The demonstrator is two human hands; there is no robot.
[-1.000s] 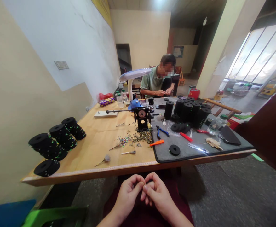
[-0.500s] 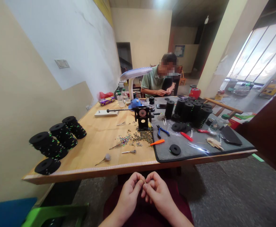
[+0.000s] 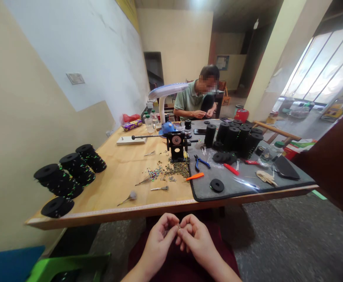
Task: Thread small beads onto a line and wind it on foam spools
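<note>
My left hand (image 3: 162, 239) and my right hand (image 3: 196, 239) meet over my lap, just below the table's near edge. Thumbs and forefingers of both are pinched together, fingertip to fingertip. Between them is a tiny thing, too small to name. Beyond the hands, on the wooden table (image 3: 107, 188), lie a pile of small brass-coloured metal pieces (image 3: 181, 169) and a scatter of coloured beads (image 3: 154, 173). Bundles of fine wire-like strands (image 3: 132, 196) lie nearby. A black hand-cranked machine (image 3: 176, 147) stands behind the pile.
Black foam spools (image 3: 77, 168) stand at the left; more black spools (image 3: 234, 137) stand on the grey mat (image 3: 201, 192). Blue-handled pliers (image 3: 201, 162), an orange-handled tool (image 3: 195, 176) and tweezers (image 3: 246, 183) lie there too. A co-worker (image 3: 193, 102) sits opposite, behind a desk lamp (image 3: 167, 92).
The view has shifted very slightly. Both my hands keep their pinch in nearly the same place, with only tiny finger movement.
</note>
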